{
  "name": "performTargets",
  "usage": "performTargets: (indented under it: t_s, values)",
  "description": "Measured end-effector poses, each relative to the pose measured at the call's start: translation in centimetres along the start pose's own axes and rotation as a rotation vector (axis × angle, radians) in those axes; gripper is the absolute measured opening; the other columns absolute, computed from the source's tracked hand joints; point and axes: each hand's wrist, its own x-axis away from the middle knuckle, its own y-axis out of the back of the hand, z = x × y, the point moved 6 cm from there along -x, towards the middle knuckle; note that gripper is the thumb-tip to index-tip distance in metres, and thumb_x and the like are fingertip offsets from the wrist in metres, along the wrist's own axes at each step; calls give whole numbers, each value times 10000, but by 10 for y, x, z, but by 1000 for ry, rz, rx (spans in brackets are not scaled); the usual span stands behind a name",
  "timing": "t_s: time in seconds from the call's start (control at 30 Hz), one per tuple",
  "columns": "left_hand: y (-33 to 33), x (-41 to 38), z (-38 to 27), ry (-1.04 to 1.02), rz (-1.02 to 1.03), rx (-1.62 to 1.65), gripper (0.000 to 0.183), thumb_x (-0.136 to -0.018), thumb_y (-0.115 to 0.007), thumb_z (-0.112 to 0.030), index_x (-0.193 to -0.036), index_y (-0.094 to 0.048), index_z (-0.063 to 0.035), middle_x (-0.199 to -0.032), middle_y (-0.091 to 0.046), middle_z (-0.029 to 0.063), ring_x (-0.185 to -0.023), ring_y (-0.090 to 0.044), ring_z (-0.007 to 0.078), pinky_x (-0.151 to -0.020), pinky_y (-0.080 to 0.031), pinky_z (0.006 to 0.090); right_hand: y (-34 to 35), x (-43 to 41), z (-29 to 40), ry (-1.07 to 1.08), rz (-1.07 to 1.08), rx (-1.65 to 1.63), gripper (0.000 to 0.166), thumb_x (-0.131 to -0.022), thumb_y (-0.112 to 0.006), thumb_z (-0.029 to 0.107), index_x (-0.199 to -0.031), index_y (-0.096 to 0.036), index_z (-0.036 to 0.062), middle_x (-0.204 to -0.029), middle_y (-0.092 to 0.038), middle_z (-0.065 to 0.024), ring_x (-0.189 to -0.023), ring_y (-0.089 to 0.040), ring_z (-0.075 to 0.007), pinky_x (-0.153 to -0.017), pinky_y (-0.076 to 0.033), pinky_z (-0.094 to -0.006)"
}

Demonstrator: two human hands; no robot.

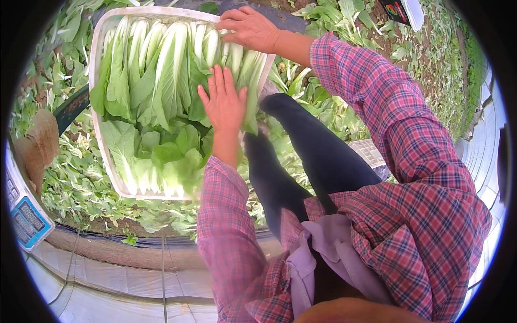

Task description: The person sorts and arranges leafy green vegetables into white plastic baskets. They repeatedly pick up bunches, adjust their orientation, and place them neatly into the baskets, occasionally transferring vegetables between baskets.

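A white plastic crate (106, 161) holds leafy greens with pale stalks, which look like bok choy. One row of greens (171, 68) has its stalk ends toward the far rim. A second row (161, 155) lies the other way, its pale ends by the near rim. My left hand (224, 101) lies flat on the leaves at the crate's right side, palm down, gripping nothing. Over the stalk ends by the far right corner, my right hand (250, 30) rests with spread, bent fingers; its palm side is hidden.
Loose leaves (153, 216) cover the ground around the crate. At the left edge stand a scale with a display (30, 222) and a brown cloth (38, 147). A pale plastic grid tray (367, 152) lies beyond my legs (319, 149). Plastic sheeting (121, 298) runs along the bottom.
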Motion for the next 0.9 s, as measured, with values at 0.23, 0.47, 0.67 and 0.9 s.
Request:
performTargets:
  t_s: [0.23, 0.47, 0.67, 0.9]
  values:
    - [-12, -2, 4, -5, -9, 3, 625, -769, -556, -362, -1292, -340, -98, -1378, -286, 73, -1235, -307, 233, -1024, -154, 494, -3, 8, -7, -89, -95, -173, 177, -675, -581, 92, -840, -644, 106, -1116, -521, -2, -1105, -422, -219, -888, -351, -341]
    - [23, 15, -29, 40, -20, 108, 730, -710, -572, -523, -1317, -330, -199, -1408, -215, 85, -1302, -161, 306, -963, -100, 622, 6, 58, 18, -70, 286, -253, 700, -644, -701, 286, -1266, -390, 210, -1376, -271, -46, -1281, -230, -241, -1023, -204, -465]
    - [-11, 20, 8, 45, -14, -82, 725, -705, -584, -504, -1328, -303, -262, -1419, -180, 73, -1308, -143, 280, -987, -112, 593, -13, 35, 15, -89, 222, -112, 731, -612, -696, 388, -1263, -401, 238, -1389, -260, -40, -1308, -172, -229, -1028, -154, -500]
    - [42, 52, -22, 1, -49, 184, 729, -667, -650, -436, -1301, -342, -248, -1400, -217, 82, -1281, -174, 344, -957, -138, 618, 27, 60, 17, -139, 113, -321, 486, -723, -615, 183, -1167, -449, 77, -1287, -376, -105, -1241, -286, -292, -997, -212, -481]
